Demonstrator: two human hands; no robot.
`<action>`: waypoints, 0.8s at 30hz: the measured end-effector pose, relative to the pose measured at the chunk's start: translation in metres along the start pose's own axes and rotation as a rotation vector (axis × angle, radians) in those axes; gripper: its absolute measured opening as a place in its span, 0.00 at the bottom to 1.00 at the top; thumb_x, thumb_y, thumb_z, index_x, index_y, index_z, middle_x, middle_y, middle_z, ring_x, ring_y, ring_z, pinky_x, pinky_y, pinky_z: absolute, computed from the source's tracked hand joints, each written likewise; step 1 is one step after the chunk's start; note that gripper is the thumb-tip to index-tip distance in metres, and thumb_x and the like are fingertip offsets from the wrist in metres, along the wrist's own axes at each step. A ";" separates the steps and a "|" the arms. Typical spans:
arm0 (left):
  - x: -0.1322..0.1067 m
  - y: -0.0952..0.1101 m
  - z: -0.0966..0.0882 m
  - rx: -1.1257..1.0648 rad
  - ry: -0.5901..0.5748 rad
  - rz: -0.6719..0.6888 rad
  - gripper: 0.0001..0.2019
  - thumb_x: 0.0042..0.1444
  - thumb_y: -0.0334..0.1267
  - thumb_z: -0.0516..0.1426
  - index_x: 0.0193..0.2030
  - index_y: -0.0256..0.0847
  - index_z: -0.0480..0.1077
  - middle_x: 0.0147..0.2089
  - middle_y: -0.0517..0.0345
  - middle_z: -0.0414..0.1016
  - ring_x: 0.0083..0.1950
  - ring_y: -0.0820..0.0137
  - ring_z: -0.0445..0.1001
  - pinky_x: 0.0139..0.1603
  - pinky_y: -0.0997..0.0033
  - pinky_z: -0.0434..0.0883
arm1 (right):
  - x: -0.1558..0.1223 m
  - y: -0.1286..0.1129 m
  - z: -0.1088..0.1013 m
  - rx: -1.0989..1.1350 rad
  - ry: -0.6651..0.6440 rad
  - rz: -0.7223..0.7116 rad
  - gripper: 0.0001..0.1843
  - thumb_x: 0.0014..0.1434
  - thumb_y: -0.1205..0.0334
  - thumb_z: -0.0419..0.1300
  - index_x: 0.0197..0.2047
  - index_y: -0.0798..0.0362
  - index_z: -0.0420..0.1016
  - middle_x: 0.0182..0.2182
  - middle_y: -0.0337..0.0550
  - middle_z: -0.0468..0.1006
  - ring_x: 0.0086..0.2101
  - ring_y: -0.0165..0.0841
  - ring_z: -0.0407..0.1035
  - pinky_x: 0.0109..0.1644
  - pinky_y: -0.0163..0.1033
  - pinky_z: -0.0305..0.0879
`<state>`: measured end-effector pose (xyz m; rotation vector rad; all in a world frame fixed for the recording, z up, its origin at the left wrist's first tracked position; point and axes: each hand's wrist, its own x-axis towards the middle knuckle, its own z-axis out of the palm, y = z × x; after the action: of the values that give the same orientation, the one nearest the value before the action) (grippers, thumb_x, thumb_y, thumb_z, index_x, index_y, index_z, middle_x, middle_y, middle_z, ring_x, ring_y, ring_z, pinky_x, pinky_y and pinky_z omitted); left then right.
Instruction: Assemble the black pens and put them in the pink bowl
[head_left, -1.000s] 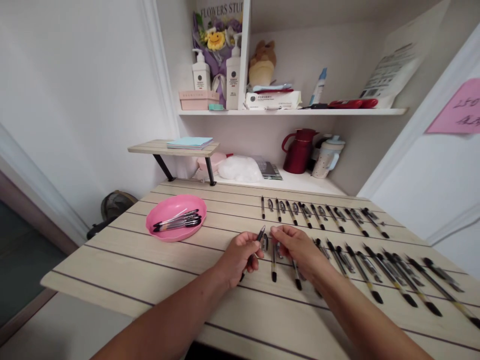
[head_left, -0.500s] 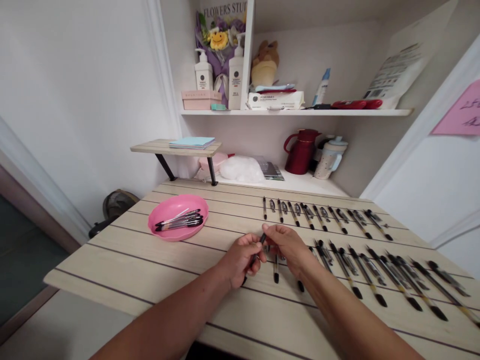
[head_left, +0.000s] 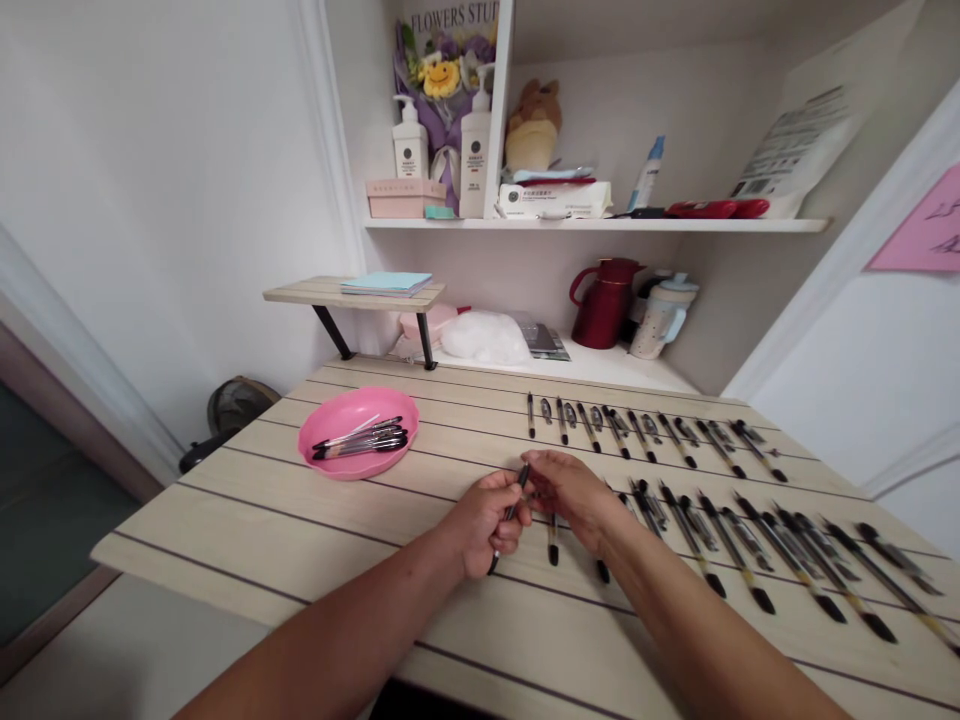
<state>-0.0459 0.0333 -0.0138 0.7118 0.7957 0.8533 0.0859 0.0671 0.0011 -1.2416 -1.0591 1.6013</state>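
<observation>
My left hand [head_left: 491, 520] is closed around a dark pen [head_left: 519, 490], which it holds slanted above the tabletop, its upper end pointing away from me. My right hand [head_left: 566, 490] meets it from the right, with bent fingers at the pen's upper end; what lies beneath these fingers is partly hidden. Just under the right hand, a pen with a black end [head_left: 553, 545] lies on the wood. To the right, a near row of pen pieces [head_left: 742, 550] runs across the table, and a far row of pen pieces [head_left: 645, 435] lies behind it.
A pink bowl [head_left: 315, 460] with several pens in it stands on the slatted wooden table [head_left: 247, 520], left of my hands. Behind are a small raised shelf [head_left: 300, 292] with blue paper, a red jug [head_left: 606, 305] and a pale cup [head_left: 660, 318].
Both hands remain together at the pen. The right fingers have shifted slightly at its upper end, and more of that end shows now. The rows and the bowl are unchanged.
</observation>
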 end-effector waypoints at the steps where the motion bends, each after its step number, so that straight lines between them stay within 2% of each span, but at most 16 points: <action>1: 0.000 0.000 0.000 -0.001 -0.005 -0.002 0.10 0.49 0.40 0.56 0.35 0.40 0.60 0.22 0.66 0.63 0.14 0.87 0.45 0.17 0.84 0.39 | 0.000 0.000 0.001 -0.004 0.004 0.014 0.14 0.46 0.54 0.63 0.22 0.55 0.66 0.16 0.37 0.70 0.16 0.23 0.60 0.20 0.29 0.57; 5: 0.000 0.000 0.000 -0.013 -0.039 -0.027 0.09 0.49 0.40 0.56 0.35 0.41 0.61 0.22 0.66 0.63 0.14 0.87 0.45 0.17 0.84 0.39 | 0.003 -0.003 0.002 -0.015 0.046 -0.036 0.12 0.48 0.61 0.62 0.19 0.56 0.66 0.13 0.36 0.68 0.13 0.21 0.57 0.16 0.27 0.51; 10: 0.001 0.000 -0.001 -0.018 -0.044 -0.036 0.09 0.49 0.39 0.56 0.36 0.40 0.62 0.22 0.65 0.63 0.14 0.87 0.46 0.17 0.83 0.39 | 0.007 -0.008 -0.001 0.212 0.128 -0.100 0.01 0.47 0.68 0.61 0.27 0.55 0.72 0.19 0.39 0.73 0.18 0.24 0.64 0.19 0.28 0.61; 16: 0.001 -0.001 -0.001 0.022 -0.058 -0.044 0.08 0.50 0.39 0.55 0.36 0.40 0.62 0.22 0.65 0.62 0.13 0.86 0.46 0.16 0.83 0.40 | 0.007 -0.011 -0.011 0.254 0.197 -0.123 0.04 0.45 0.70 0.62 0.29 0.56 0.75 0.19 0.38 0.73 0.18 0.23 0.64 0.18 0.26 0.60; 20: 0.001 0.000 -0.002 0.033 -0.067 -0.052 0.08 0.50 0.39 0.54 0.36 0.40 0.62 0.22 0.64 0.63 0.13 0.86 0.46 0.16 0.83 0.40 | 0.006 -0.010 -0.013 0.248 0.150 -0.096 0.06 0.44 0.71 0.63 0.29 0.57 0.74 0.19 0.39 0.74 0.18 0.24 0.65 0.18 0.27 0.61; 24: 0.002 -0.001 -0.001 0.039 -0.040 -0.014 0.11 0.49 0.39 0.54 0.40 0.41 0.62 0.22 0.64 0.65 0.13 0.84 0.50 0.15 0.83 0.42 | 0.005 -0.004 -0.011 0.090 0.108 -0.102 0.07 0.42 0.67 0.65 0.28 0.56 0.74 0.17 0.38 0.73 0.18 0.25 0.65 0.19 0.28 0.59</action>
<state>-0.0460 0.0345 -0.0155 0.7544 0.7827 0.8103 0.0966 0.0749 0.0021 -1.1815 -0.9569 1.4723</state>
